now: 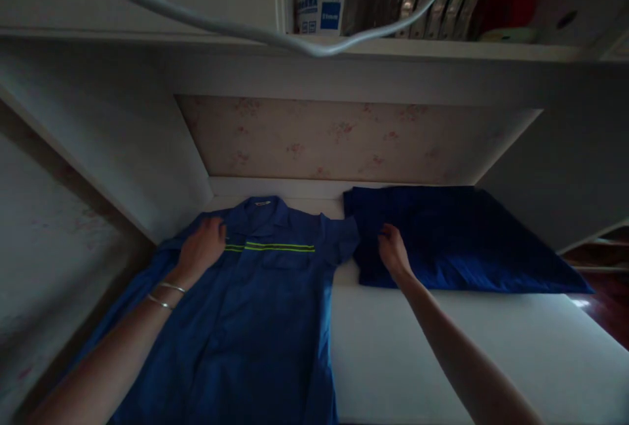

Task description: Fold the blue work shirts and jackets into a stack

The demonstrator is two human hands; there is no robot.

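Observation:
A blue short-sleeved work shirt (275, 307) with thin yellow-green stripes across the chest lies spread front side up, its collar at the far end. My left hand (203, 245), with two bangles at the wrist, is over the shirt's left shoulder area. Its fingers are blurred and bent downward, so whether they touch the cloth is unclear. My right hand (393, 251) hovers by the left part of a darker blue folded cloth (457, 235), just right of the shirt's sleeve. Loosely curled, its fingers are slightly apart with nothing visible between them.
Both garments lie on a white tabletop (383, 359) between side panels, with a flowered wall panel (314, 140) behind. Overhead, a shelf (442, 50) holds a clear plastic jar (324, 9) and other items. A white cable (236, 31) hangs across the top.

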